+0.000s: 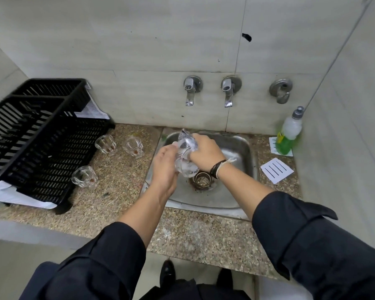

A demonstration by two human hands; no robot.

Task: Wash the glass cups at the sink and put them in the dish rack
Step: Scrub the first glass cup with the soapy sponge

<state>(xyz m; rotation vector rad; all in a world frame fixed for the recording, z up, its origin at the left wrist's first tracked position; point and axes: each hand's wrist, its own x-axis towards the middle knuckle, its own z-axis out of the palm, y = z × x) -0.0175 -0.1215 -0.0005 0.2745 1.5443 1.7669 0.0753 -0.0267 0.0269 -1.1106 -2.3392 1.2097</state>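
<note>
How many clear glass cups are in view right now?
4. Three clear glass cups stand on the speckled stone counter beside the black plastic dish rack. The fourth is held in both hands over the steel sink.

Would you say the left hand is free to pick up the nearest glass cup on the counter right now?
Probably not yet: the left hand holds a soapy glass cup over the steel sink; the path to the counter cup looks unobstructed.

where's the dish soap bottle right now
In the head view, the dish soap bottle stands at the far right corner of the counter, right of the sink, beside the wall.
</note>
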